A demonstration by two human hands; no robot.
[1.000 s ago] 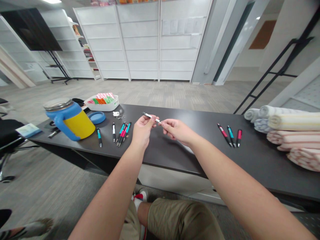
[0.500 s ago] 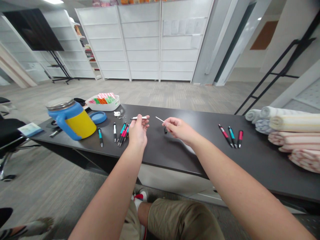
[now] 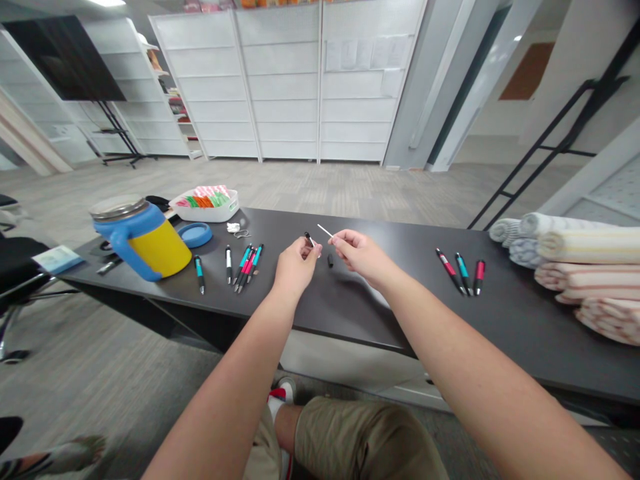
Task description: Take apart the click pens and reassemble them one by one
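My left hand [image 3: 296,263] is closed around a pen barrel [image 3: 309,238], whose black end pokes up past the fingertips. Pinched in my right hand [image 3: 357,253] is a thin white pen refill [image 3: 325,230], pointing up and left. The two hands are close together but apart. On the dark table [image 3: 310,307] between them lies a short black pen part [image 3: 330,261]. Left of my left hand are a bunch of teal and pink pens [image 3: 247,267], a white pen [image 3: 229,265] and a teal pen [image 3: 199,274].
A blue and yellow mug [image 3: 145,240], a blue lid [image 3: 195,235] and a white basket [image 3: 210,210] of colourful packets stand at the left. Toward the right lie a pink pen [image 3: 449,270], a teal pen [image 3: 463,272], a pink pen part [image 3: 480,276] and rolled towels [image 3: 590,267].
My left hand has moved right, away from the bunch of pens, and turned so the barrel tilts upright. My right hand stays nearly in place with the refill, now angled more steeply.
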